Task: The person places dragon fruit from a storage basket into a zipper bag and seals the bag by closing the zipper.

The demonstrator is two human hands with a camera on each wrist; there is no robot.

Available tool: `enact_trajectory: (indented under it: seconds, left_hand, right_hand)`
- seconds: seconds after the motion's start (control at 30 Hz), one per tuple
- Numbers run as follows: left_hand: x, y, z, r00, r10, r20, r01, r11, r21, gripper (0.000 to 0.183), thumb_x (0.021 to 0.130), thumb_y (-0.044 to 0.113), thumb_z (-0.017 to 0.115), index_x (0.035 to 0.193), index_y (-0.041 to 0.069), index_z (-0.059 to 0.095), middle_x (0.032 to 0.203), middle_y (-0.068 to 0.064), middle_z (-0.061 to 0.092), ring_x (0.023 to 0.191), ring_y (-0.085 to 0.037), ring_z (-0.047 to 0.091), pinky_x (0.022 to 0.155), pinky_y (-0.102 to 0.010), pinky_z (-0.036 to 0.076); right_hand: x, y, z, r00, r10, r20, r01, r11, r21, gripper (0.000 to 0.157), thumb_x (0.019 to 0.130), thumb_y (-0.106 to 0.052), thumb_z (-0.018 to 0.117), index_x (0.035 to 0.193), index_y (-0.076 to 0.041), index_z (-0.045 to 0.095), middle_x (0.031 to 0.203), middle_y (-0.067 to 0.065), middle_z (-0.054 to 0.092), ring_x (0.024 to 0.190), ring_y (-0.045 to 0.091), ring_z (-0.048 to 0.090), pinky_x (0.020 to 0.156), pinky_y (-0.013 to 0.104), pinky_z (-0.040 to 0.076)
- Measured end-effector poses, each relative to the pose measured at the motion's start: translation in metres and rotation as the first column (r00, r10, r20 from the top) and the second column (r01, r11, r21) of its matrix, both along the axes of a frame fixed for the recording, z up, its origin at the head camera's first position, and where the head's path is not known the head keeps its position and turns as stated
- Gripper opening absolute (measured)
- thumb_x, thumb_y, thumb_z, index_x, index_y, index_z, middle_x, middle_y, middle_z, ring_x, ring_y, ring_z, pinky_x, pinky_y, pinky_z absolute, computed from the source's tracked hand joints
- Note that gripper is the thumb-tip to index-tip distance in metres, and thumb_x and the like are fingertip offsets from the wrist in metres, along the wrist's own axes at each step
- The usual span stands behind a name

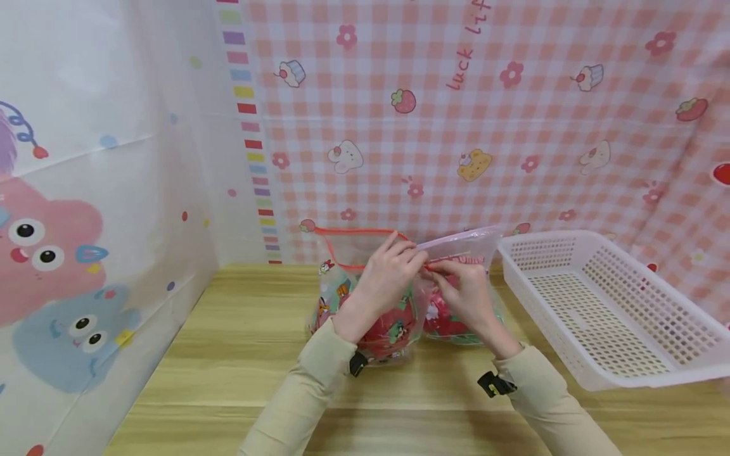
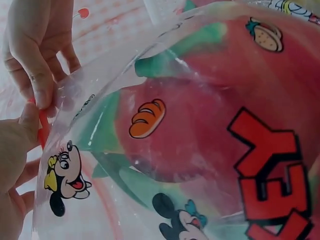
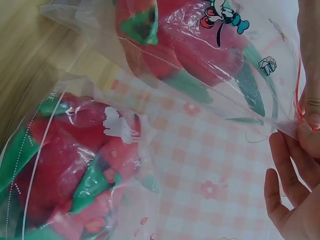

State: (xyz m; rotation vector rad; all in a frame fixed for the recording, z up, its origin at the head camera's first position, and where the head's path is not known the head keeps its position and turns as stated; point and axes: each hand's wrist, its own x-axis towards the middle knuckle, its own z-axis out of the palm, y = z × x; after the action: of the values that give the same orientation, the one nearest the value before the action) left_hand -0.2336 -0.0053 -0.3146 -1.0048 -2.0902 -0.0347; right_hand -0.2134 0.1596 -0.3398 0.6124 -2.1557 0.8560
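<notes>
A clear zip bag (image 1: 393, 332) with cartoon prints stands on the table, filled with red and green fruit-like pieces (image 2: 170, 125). Its orange-red zip strip (image 1: 359, 230) forms a loop, the mouth gaping on the left side. My left hand (image 1: 384, 275) pinches this strip near its right end, fingers laid over the top edge. Close beside it, my right hand (image 1: 464, 291) pinches the same corner between thumb and fingers. Just right of this bag, partly behind my right hand, is a second clear bag (image 3: 75, 165) with a lilac top strip (image 1: 456, 238) and similar red and green contents.
A white perforated plastic basket (image 1: 599, 373) sits to the right on the wooden table (image 1: 228, 354). Behind rises a pink checked cloth (image 1: 399, 145); another printed cloth (image 1: 142, 190) hangs along the left side.
</notes>
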Motion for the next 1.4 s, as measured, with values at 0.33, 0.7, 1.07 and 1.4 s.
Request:
enact_trajectory:
  seconds: [0.33,0.7,1.07,1.4]
  left_hand:
    - [-0.001,-0.006,0.007,0.999,0.043,0.007,-0.043,0.998,-0.041,0.021,0.084,0.02,0.071,0.104,0.018,0.066,0.103,0.004,0.073,0.114,-0.016,0.061,0.109,-0.045,0.039]
    - [-0.005,-0.012,0.011,0.995,0.104,0.002,-0.104,0.991,-0.079,0.019,0.089,0.009,0.063,0.105,0.019,0.065,0.105,0.005,0.073,0.117,-0.015,0.06,0.11,-0.047,0.038]
    - [-0.01,-0.024,0.008,0.992,0.108,-0.065,-0.112,0.992,-0.064,0.01,0.092,0.01,0.059,0.101,0.014,0.062,0.106,0.001,0.071,0.101,-0.016,0.066,0.104,-0.04,0.046]
    - [-0.025,-0.067,-0.003,0.985,0.169,0.021,-0.169,0.985,0.023,0.016,0.084,0.007,0.068,0.099,0.01,0.063,0.101,-0.002,0.072,0.092,-0.02,0.07,0.09,-0.038,0.054]
  right_hand:
    - [0.002,0.0,0.002,0.999,0.037,0.003,-0.037,0.998,-0.047,0.008,0.078,0.003,0.072,0.085,0.002,0.073,0.078,0.017,0.073,0.048,0.002,0.048,0.04,0.01,0.03]
    - [0.004,0.0,0.006,0.999,0.04,0.027,-0.039,0.998,-0.058,0.005,0.08,0.001,0.071,0.084,0.002,0.073,0.075,0.015,0.073,0.056,0.016,0.063,0.038,0.013,0.033]
    - [0.006,0.006,0.007,0.999,0.033,0.003,-0.033,0.998,-0.061,0.004,0.08,0.003,0.07,0.082,0.001,0.073,0.071,0.012,0.073,0.053,0.012,0.058,0.037,0.012,0.029]
    - [0.008,0.024,-0.008,0.994,-0.011,0.105,0.023,0.993,-0.115,0.005,0.08,0.003,0.069,0.083,0.001,0.073,0.073,0.012,0.073,0.06,-0.002,0.058,0.04,0.013,0.036]
